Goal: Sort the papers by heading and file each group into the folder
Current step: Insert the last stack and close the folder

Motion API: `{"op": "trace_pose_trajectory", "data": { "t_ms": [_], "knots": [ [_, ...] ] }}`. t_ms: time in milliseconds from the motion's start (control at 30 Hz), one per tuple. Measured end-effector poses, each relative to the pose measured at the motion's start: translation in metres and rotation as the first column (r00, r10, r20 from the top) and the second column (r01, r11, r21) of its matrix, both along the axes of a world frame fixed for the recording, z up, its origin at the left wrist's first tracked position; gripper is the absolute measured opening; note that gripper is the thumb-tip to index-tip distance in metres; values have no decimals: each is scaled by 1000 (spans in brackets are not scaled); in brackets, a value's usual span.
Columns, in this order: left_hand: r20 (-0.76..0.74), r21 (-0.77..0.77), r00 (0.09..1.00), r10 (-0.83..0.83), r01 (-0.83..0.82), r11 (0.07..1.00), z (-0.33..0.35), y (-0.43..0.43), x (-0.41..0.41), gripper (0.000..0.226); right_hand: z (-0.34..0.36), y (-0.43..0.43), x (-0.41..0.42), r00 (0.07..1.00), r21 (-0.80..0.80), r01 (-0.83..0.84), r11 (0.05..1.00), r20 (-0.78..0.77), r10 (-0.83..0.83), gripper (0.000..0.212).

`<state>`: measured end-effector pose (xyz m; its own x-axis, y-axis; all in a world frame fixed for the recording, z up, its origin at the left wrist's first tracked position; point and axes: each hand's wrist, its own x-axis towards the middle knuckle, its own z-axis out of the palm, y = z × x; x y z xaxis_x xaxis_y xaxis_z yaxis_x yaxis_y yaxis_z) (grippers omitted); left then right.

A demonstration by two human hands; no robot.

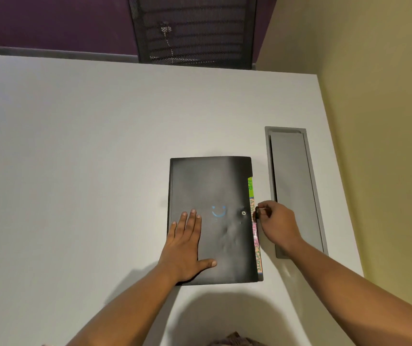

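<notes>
A black folder (211, 186) lies closed on the white table (75, 146), with a blue smile mark and a metal snap stud (243, 213) on its cover. Coloured index tabs (250, 188) in green, pink and orange stick out along its right edge. My left hand (183, 245) rests flat on the cover's lower left, fingers straight. My right hand (276, 222) is at the folder's right edge and pinches the small black clasp flap (257, 213) just right of the stud. No loose papers are in view.
A grey recessed cable tray (297, 191) runs along the table right of the folder. A black mesh chair back (195, 28) stands beyond the far edge. A yellow wall (374, 121) borders the table on the right.
</notes>
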<state>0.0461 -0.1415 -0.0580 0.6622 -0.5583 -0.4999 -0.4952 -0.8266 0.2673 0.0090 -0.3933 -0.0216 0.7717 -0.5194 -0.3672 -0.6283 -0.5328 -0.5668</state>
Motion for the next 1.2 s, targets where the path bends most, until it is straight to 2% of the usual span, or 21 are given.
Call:
{"op": "trace_pose_trajectory", "data": {
  "t_ms": [167, 400, 600, 767, 933, 1000, 1100, 1200],
  "knots": [
    [-13, -5, 1000, 7, -8, 1000, -5, -5, 8, 116, -4, 1, 17, 999, -27, 34, 999, -9, -34, 19],
    [-9, -2, 1000, -7, 7, 1000, -9, -4, 9, 116, -13, 9, 31, 996, -144, 40, 989, -75, -51, 32],
    [-9, -1, 1000, -11, 10, 1000, -11, -4, 9, 116, -17, 10, 31, 999, -33, -12, 999, -36, 11, 18],
    [-10, -16, 1000, -3, 2, 1000, -13, -4, 10, 116, -19, 7, 33, 999, -41, -38, 998, -28, 36, 12],
    [-8, -15, 1000, 0, 0, 1000, -12, -4, 9, 116, -13, 4, 35, 953, -123, -301, 946, -78, 294, 26],
    [-11, -17, 1000, 4, -4, 1000, -12, -4, 9, 116, -13, 3, 36, 932, -132, -357, 925, -111, 344, 22],
    [-11, -12, 1000, 1, -1, 1000, -13, -5, 10, 116, -14, 2, 37, 946, -98, -319, 943, -95, 310, 16],
    [-10, -5, 1000, 2, -2, 1000, -13, -4, 9, 117, -14, 1, 40, 982, -9, -181, 983, -54, 180, 11]
  ]
}}
